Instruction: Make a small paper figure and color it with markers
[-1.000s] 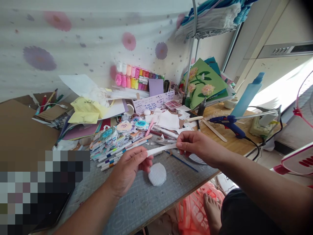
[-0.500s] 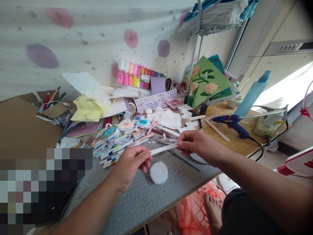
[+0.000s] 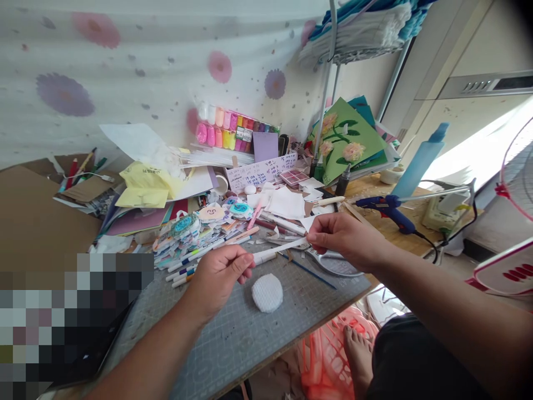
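My left hand (image 3: 225, 276) pinches one end of a narrow white strip (image 3: 281, 249), which looks like paper or tape, between thumb and forefinger. The other end sits in the closed fingertips of my right hand (image 3: 341, 238). Stretched between them, the strip hangs above the grey cutting mat (image 3: 250, 347), and its near part appears doubled. Just below it, a round white quilted pad (image 3: 267, 293) lies flat on the mat, touched by neither hand. Scissors (image 3: 335, 263) lie under my right hand, partly hidden. A thin blue stick (image 3: 310, 270) is beside them.
Several markers (image 3: 200, 258) and a heap of paper cut-outs (image 3: 183, 228) lie beyond my left hand. A blue glue gun (image 3: 387, 210) and a spray bottle (image 3: 418, 161) are at the right. An open cardboard box (image 3: 41, 205) stands at the left.
My hands have drawn slightly apart, so more of the strip shows between them. More of the scissors' handle is visible. The whole view has shifted a little.
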